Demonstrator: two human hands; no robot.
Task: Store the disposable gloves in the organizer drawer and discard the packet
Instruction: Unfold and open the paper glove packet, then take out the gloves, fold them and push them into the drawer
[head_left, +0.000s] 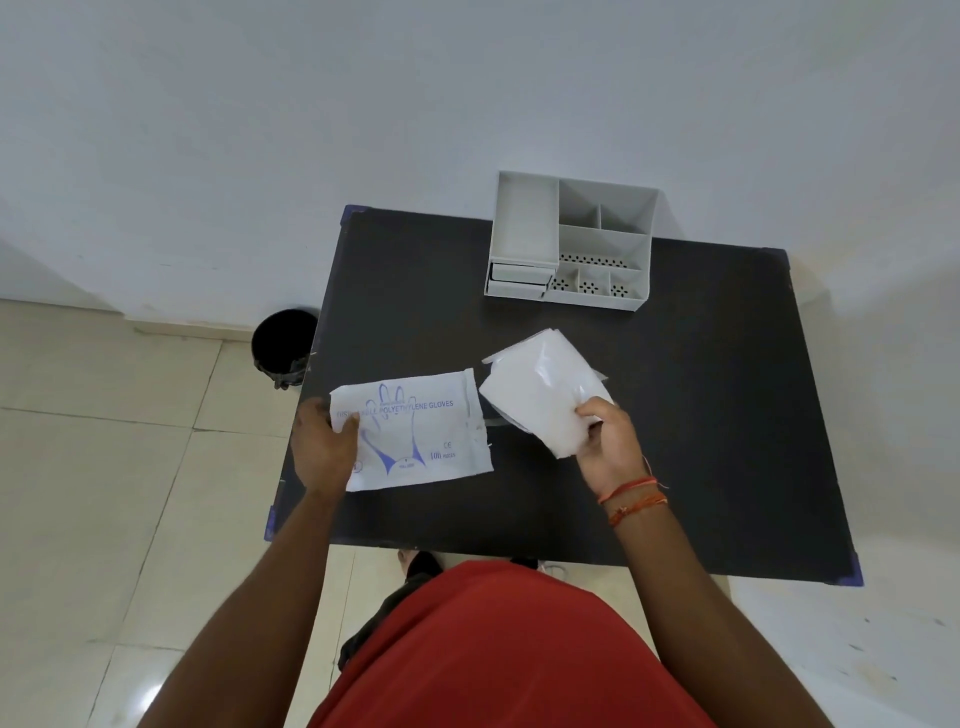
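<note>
Gloves are out of the packet. Left hand pinches the printed packet by its left edge, over the black bench, probably so it can go to the bin on the floor just off the bench's left side. Right hand is clamped on the near corner of the folded stack of gloves, holding it together. Hands are apart, one item each. White organizer sits at the far edge; its drawer looks slightly pulled out. Next, I'd guess: stack into drawer.
</note>
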